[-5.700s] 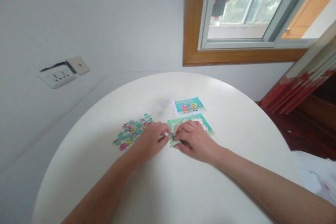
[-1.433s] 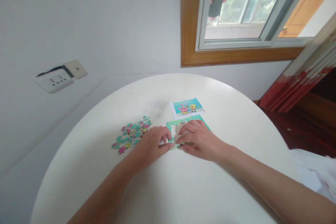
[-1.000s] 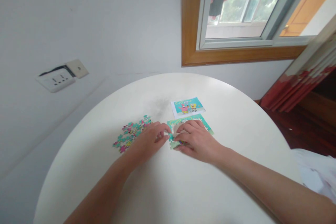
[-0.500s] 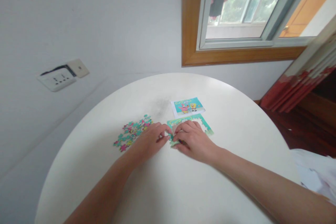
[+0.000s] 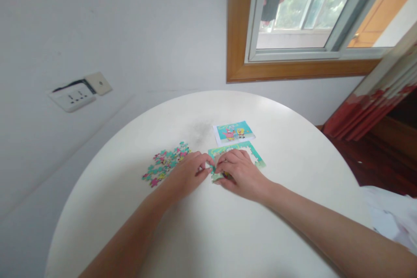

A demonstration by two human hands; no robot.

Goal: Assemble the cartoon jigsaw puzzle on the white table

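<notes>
A partly assembled jigsaw puzzle (image 5: 258, 157) with a green and teal border lies on the white table. Its left part is mostly covered by my hands. My left hand (image 5: 188, 173) pinches the puzzle's left edge between thumb and forefinger. Close beside it, my right hand (image 5: 240, 174) is closed, its curled fingertips pressed on the same left strip. A bit of teal shows between the two hands; whether it is a loose piece I cannot tell. Left of my left hand lies a spread pile of puzzle pieces (image 5: 166, 160) in teal, pink and yellow, partly hidden by that hand.
Behind the puzzle lies a picture card (image 5: 235, 133) with a pink and a yellow cartoon figure. The round white table (image 5: 208, 234) reaches toward the wall, which has a socket (image 5: 73, 95) at left. A window (image 5: 293, 17) and a red-white curtain (image 5: 361, 100) are at right.
Both hands stay at the puzzle's left edge with hardly any movement. The whole view has shifted very slightly; the pieces and card lie as before.
</notes>
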